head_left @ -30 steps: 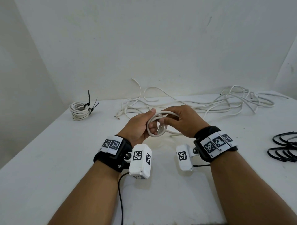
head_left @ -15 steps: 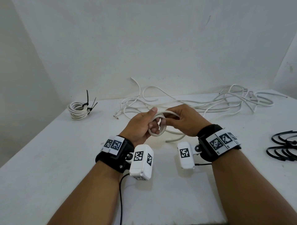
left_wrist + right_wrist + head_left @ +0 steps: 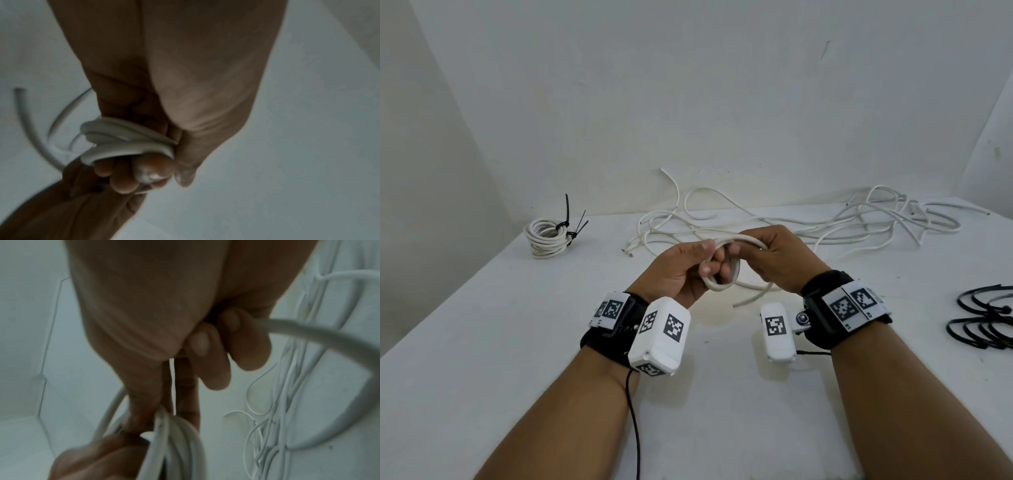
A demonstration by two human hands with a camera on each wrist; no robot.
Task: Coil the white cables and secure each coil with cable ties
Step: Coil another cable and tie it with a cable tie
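Both forearms reach forward, left hand (image 3: 674, 270) and right hand (image 3: 779, 260) meeting, fingers seemingly curled inward.

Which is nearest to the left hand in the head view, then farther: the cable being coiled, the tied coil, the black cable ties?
1. Cable being coiled: held in the left hand.
2. Tied coil: far left.
3. Black cable ties: right edge.

A white cable (image 3: 320, 337) is gripped by the curled fingers (image 3: 209, 363) of the right hand (image 3: 156, 308). A small coil (image 3: 176, 443) is held below, with loose cables (image 3: 273, 426) seen at right on the table (image 3: 339, 402).
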